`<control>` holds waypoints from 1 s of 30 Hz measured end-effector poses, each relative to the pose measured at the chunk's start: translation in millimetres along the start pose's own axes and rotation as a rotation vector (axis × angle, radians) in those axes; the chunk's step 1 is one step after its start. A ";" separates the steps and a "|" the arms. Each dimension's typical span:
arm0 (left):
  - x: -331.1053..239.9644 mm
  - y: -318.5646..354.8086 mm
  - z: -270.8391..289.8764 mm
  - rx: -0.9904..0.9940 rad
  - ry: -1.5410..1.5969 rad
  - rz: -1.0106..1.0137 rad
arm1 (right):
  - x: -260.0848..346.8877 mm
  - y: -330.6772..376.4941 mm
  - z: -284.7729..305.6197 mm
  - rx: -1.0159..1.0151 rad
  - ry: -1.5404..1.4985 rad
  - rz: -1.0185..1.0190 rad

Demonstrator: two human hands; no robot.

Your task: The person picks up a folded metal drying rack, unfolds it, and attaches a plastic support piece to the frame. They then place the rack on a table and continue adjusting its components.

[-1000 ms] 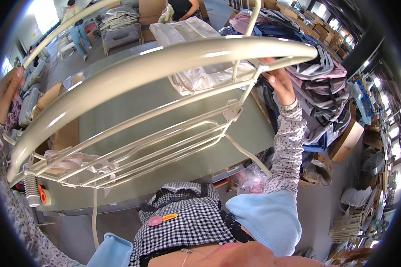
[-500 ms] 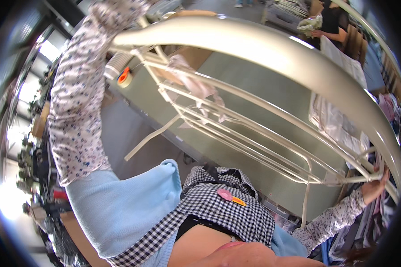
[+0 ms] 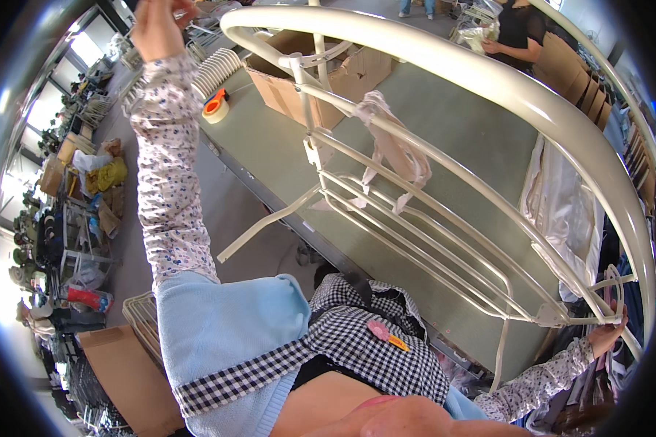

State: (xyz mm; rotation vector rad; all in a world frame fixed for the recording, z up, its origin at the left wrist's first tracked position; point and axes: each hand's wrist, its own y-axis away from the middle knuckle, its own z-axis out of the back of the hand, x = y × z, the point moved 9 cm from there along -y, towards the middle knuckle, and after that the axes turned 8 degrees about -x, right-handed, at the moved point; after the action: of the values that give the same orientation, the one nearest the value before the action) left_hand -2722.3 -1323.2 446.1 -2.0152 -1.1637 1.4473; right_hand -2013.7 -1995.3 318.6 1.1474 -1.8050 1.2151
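Observation:
A large cream metal rack (image 3: 415, 211) of bent tubes and parallel bars stands tilted over the green table top. At its lower right corner my right hand (image 3: 609, 333) is wrapped round a tube. My left hand (image 3: 158, 33) is raised at the upper left, off the rack. Most of its fingers are cut off by the picture's edge, and one or two look bent. A bundle of crumpled pale pink strips (image 3: 393, 146) hangs from the upper bars. On the rack's left side a bent leg (image 3: 266, 224) sticks out.
The green table (image 3: 259, 149) carries an open cardboard box (image 3: 284, 91), an orange-and-cream tape roll (image 3: 215, 108) and white ribbed pieces (image 3: 217, 71). Clear plastic wrapping (image 3: 561, 204) lies at the right. A co-worker (image 3: 521, 36) holds a bundle. Another carton (image 3: 127, 379) stands lower left.
My left hand has come off the rack's upper left end and moved up and away. The rack appears slightly lower and to the right; my right hand keeps its grip.

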 end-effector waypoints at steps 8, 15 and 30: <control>216.0 99.9 -87.0 0.861 0.229 0.290 | 110.3 116.1 -6.5 -0.453 0.060 1.015; 171.0 149.9 -130.5 1.075 0.485 0.443 | 119.5 381.2 -285.1 0.582 0.449 0.938; 83.2 232.4 -134.0 1.151 0.645 0.221 | 77.4 454.1 -473.5 1.131 0.642 0.760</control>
State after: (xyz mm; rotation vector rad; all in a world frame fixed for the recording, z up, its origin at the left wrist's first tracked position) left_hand -2498.8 -1370.4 282.5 -1.5140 0.1920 0.9985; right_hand -2436.2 -1492.5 389.5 0.3579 -0.9681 2.8416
